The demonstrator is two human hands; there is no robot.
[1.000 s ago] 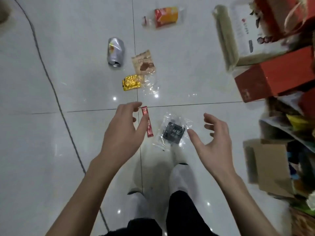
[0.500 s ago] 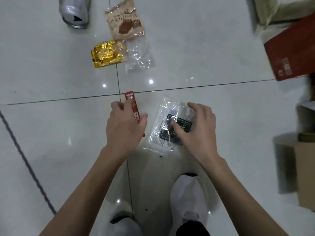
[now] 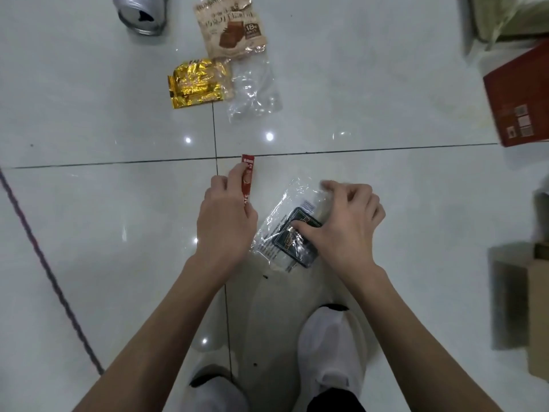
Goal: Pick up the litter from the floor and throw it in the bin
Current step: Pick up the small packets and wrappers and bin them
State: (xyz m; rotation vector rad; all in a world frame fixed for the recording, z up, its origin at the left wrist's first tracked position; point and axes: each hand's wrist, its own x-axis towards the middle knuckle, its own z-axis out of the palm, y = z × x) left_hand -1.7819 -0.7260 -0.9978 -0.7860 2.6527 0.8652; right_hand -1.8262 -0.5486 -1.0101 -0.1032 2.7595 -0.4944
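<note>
My left hand (image 3: 225, 221) pinches a thin red coffee sachet (image 3: 247, 179) between thumb and fingers, its top end sticking out above the hand. My right hand (image 3: 341, 230) is closed on a clear plastic wrapper with a black label (image 3: 289, 242) that lies on the white tiled floor. Farther away lie a gold foil wrapper (image 3: 197, 83), a beige snack packet (image 3: 231, 28), a clear plastic bag (image 3: 255, 90) and a crushed silver can (image 3: 141, 13) at the top edge. No bin is in view.
A red box (image 3: 520, 96) and a pale sack (image 3: 505, 16) stand at the right. A brown cardboard box (image 3: 534, 316) sits at the right edge. My two white shoes (image 3: 332, 352) are below the hands. A dark cable (image 3: 44, 263) crosses the floor at the left.
Both hands came down from open above the floor and closed, the left on the red sachet, the right on the clear wrapper. The view has dropped closer to the floor.
</note>
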